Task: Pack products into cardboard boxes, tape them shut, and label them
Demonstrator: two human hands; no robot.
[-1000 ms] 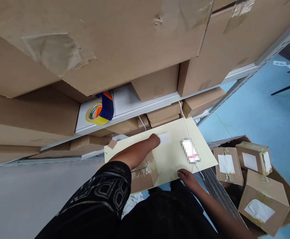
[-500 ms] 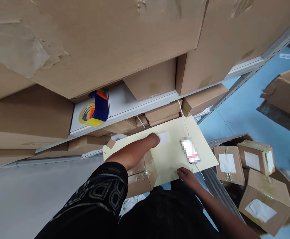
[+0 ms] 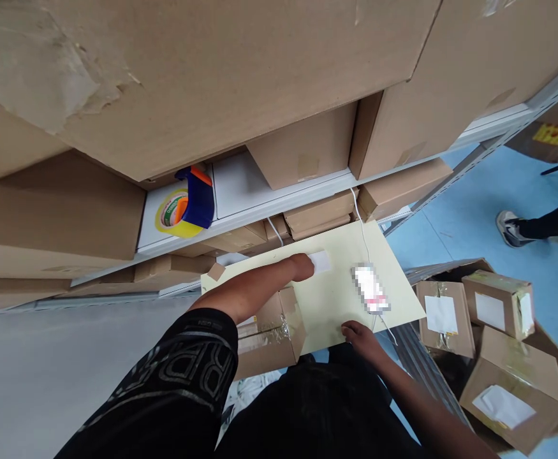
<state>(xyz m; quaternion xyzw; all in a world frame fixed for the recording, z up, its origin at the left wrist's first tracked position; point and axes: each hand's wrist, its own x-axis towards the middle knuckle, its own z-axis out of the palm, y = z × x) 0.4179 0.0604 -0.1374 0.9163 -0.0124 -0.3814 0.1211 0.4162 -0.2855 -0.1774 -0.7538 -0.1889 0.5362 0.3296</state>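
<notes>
My left hand (image 3: 301,266) reaches out over a pale yellow board (image 3: 336,299), its fingers curled on a small white label (image 3: 321,261) that sticks out beyond them. Under my left forearm sits a small taped cardboard box (image 3: 271,331), half beneath the board. My right hand (image 3: 359,334) is at the board's near edge with its fingers bent over that edge. Just beyond it on the board lies a phone (image 3: 368,290) with a white cable (image 3: 361,220) running up to the shelf.
A metal shelf (image 3: 279,205) ahead holds large cardboard boxes and a yellow tape dispenser (image 3: 185,207) with a blue handle. At the right an open carton (image 3: 541,344) holds several labelled small boxes. Another person's shoe (image 3: 509,229) stands on the blue floor.
Both hands stay where they were. The view has shifted slightly. A cardboard box seen at the right edge half a second ago is gone, and another person's shoe and leg have appeared there.
</notes>
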